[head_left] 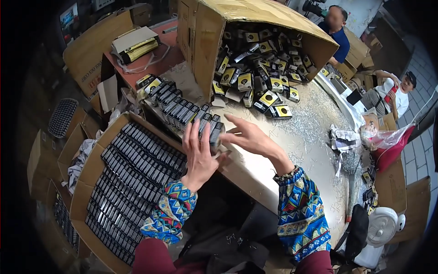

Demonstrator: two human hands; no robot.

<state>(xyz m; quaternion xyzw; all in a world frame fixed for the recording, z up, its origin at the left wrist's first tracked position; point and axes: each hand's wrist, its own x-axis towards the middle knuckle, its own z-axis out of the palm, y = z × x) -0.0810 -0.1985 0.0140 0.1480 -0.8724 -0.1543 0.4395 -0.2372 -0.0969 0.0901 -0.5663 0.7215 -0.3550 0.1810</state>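
Observation:
A row of small black-and-silver boxes [180, 109] runs along the left edge of the work table, with yellow showing on some of them. My left hand [200, 155] grips the near end of this row, fingers along its side and thumb around the end. On the other side of the last boxes is my right hand [251, 137], its fingers apart and its fingertips close to them. Whether those fingertips touch the boxes, I cannot tell. Below and left, an open carton [91, 182] holds tightly packed rows of similar boxes [132, 182].
A large carton [205, 41] lies on its side, yellow-and-black boxes [269, 86] spilling from it. Thin clear scraps [296, 132] litter the table [255, 178]. A white fan [382, 227] stands at right. Two people [335, 32] are beyond the table.

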